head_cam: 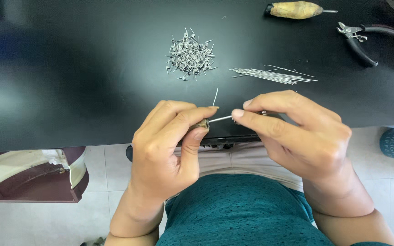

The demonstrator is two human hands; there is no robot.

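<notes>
The left hand (pixel 165 146) was closed around a small brass-coloured tool (pixel 202 124) at the table edge (pixel 69 136). The right hand (pixel 297 132) pinched a thin steel rod (pixel 222 118) projecting from that tool. A short wire end (pixel 215 97) stood upright at the grip. By appearance, work was well advanced: a heap of finished wire coils (pixel 190 57) lay beyond, and a smaller bundle of straight wires (pixel 272 75) remained beside it. Black-handled pliers (pixel 359 38) lay at the far right.
</notes>
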